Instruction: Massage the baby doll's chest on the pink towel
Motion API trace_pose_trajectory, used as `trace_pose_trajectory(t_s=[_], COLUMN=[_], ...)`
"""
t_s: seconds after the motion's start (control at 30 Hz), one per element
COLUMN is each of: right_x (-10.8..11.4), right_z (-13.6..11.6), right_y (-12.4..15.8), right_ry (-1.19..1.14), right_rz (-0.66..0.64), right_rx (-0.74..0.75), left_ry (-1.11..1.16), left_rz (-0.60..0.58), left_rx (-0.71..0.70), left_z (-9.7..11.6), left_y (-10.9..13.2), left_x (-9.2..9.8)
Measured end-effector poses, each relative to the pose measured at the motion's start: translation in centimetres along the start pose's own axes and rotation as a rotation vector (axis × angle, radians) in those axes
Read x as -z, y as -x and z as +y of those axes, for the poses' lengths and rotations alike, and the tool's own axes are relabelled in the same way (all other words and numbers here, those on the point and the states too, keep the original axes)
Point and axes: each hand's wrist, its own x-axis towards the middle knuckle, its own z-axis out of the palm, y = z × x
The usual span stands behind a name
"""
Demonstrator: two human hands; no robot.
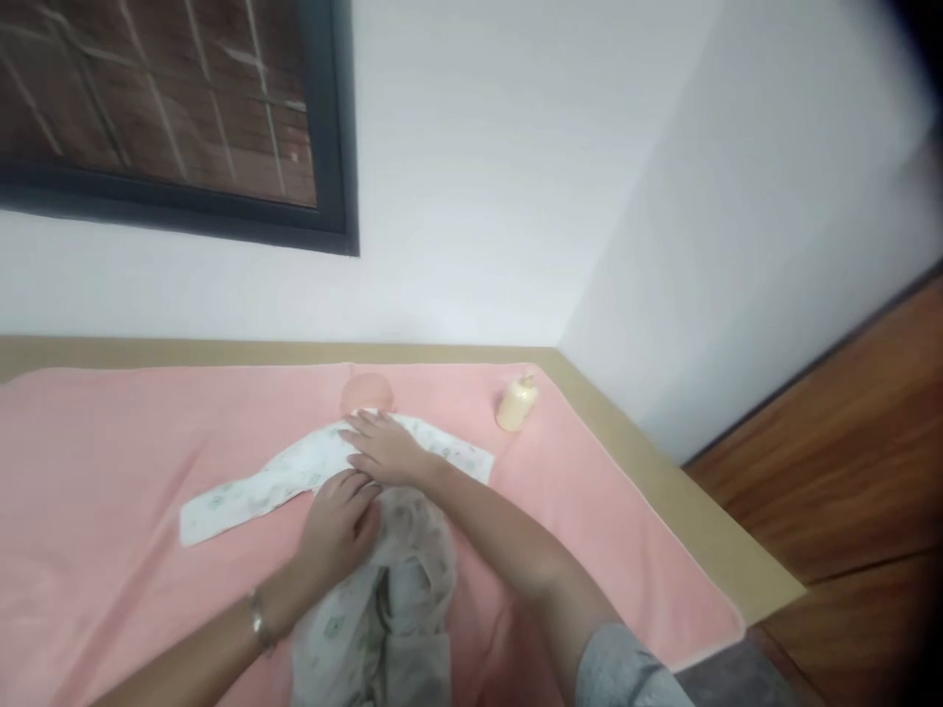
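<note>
Small white patterned baby clothes (257, 486) lie spread on a pink blanket, sleeves stretched out to both sides and legs toward me. Just beyond the collar is a rounded pinkish shape (366, 393), like the head of a doll; blur hides its details. My right hand (387, 449) rests flat across the chest of the clothes, fingers spread toward the left. Lower and nearer, my left hand (343, 520), with a bracelet at the wrist, has its fingers curled on the cloth at the waist. Around the trousers (368, 628) the fabric is bunched.
The pink blanket (626, 550) covers a yellowish wooden surface (663, 481). Near its far right corner stands a cream pump bottle (517, 403). White walls (478, 196) rise behind and to the right. A dark-framed window (339, 147) is at upper left, wooden panels (832, 442) at right.
</note>
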Motion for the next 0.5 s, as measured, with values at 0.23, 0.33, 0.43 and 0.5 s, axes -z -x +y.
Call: trace_pose_trajectory(t_s=[0.23,0.33,0.43,0.5], right_x=[1.1,2.5,5.7,8.9], right_z=[-1.7,-1.1,2.9,7.5], right_y=[3.6,6.6,10.2,12.0], right_ry=[-0.339,-0.547,-0.618,-0.535], right_rz=[-0.009,0.014,0.089,0.317], right_rx=[-0.078,-0.152,-0.272,-0.439], left_ry=[0.313,0.604,1.146,1.28], left_rz=[0.106,0.078,-0.135,-0.28], left_rx=[0.471,0.636,0.716,0.796], left_z=[0.2,1.4,3.4,5.0], left_y=[-2.7,-5.3,-10.2,-14.6], left_x=[2.4,2.8,0.8,-1.7])
